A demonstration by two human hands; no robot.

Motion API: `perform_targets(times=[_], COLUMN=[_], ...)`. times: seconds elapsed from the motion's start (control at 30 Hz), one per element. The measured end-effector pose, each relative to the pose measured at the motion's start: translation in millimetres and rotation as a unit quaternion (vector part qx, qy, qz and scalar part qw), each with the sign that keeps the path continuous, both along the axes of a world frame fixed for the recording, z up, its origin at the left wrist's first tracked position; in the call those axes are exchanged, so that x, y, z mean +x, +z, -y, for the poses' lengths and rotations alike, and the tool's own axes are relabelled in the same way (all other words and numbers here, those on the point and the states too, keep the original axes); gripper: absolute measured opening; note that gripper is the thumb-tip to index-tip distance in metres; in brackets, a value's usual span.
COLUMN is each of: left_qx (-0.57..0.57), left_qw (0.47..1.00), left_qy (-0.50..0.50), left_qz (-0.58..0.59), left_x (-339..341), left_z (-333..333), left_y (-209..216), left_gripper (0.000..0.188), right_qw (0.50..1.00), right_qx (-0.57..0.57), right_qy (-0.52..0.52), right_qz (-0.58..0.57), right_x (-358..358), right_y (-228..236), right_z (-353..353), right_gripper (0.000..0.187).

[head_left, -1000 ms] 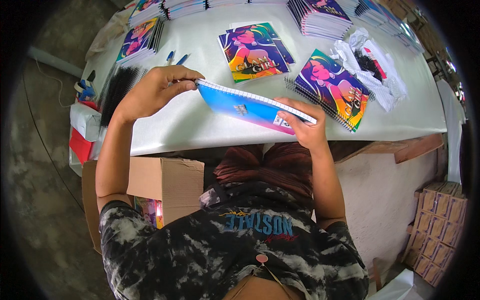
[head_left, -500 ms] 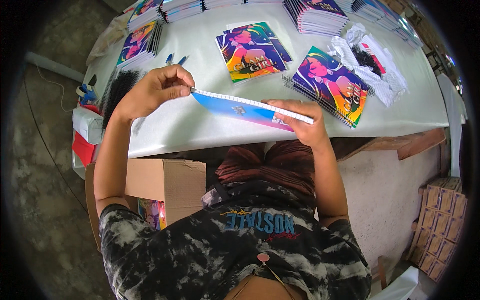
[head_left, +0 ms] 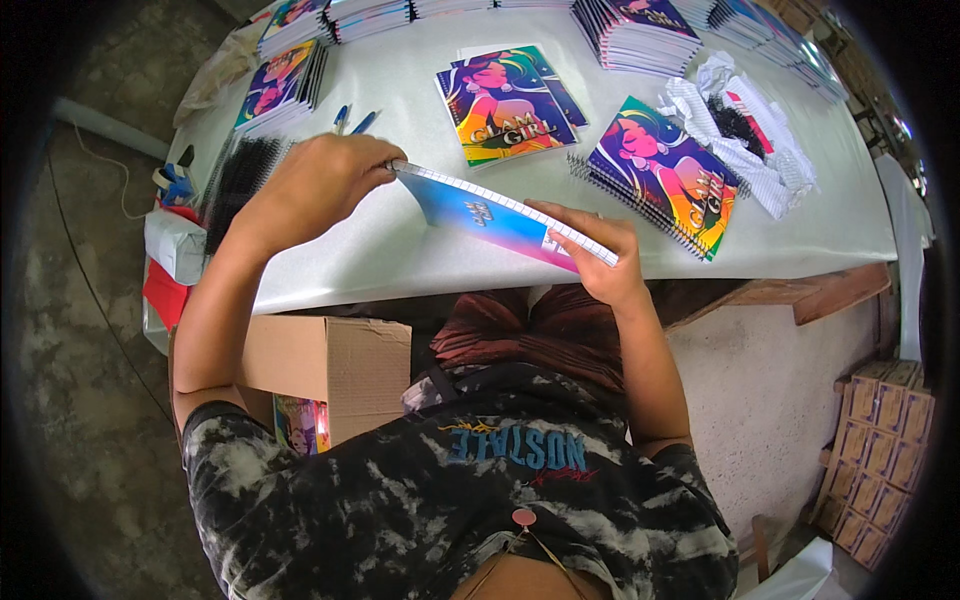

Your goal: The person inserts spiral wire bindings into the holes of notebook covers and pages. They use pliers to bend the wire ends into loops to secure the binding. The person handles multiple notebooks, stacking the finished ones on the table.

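My right hand (head_left: 597, 248) grips a notebook (head_left: 487, 220) by its right end, thumb on the blue-and-pink back cover and fingers behind. The notebook is held tilted above the table's near edge, its white hole-punched edge facing up. At its upper left corner, my left hand (head_left: 318, 190) is closed in a pinch, the back of the hand turned up. A small dark bit shows at those fingertips; the fingers hide what it is. To the right lie spiral-bound notebooks (head_left: 662, 165) with a colourful cover. Beyond the held notebook are loose covered notebooks (head_left: 507, 110) without visible coils.
Black spiral coils (head_left: 240, 180) are heaped beside my left forearm, near blue pens (head_left: 362, 123). Notebook stacks (head_left: 640, 40) line the table's far side. Crumpled white wrapping (head_left: 785, 170) holds more black coils. An open cardboard box (head_left: 365, 375) stands below the near edge.
My left hand has rolled over, its back now upward, and moved slightly right and up. The notebook has tilted more steeply, its right end lower.
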State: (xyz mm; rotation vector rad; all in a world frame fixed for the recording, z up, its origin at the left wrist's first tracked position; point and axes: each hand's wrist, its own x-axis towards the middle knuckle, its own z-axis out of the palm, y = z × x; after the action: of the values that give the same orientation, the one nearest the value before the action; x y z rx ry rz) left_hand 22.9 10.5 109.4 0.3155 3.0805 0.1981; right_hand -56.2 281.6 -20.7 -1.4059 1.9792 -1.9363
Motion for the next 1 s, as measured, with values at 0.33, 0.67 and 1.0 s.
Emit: perform_targets(times=[0.33,0.67,1.0], left_qx=[-0.053,-0.034,-0.032], left_qw=[0.985,0.984,0.983], left_qy=[-0.05,-0.069,-0.043], left_qz=[-0.155,-0.161,-0.175], left_x=[1,-1,-2], left_z=[-16,-11,-3], left_y=[-1,-11,-15], left_gripper=[0.018,0.017,0.02], right_qw=[0.999,0.997,0.998], right_qx=[-0.005,-0.003,-0.017], right_qy=[-0.037,-0.06,-0.058], right_qz=[-0.022,-0.052,-0.01], right_x=[12,18,20], right_y=[-9,-8,-13], right_z=[3,4,7], right_gripper=[0.035,0.033,0.032])
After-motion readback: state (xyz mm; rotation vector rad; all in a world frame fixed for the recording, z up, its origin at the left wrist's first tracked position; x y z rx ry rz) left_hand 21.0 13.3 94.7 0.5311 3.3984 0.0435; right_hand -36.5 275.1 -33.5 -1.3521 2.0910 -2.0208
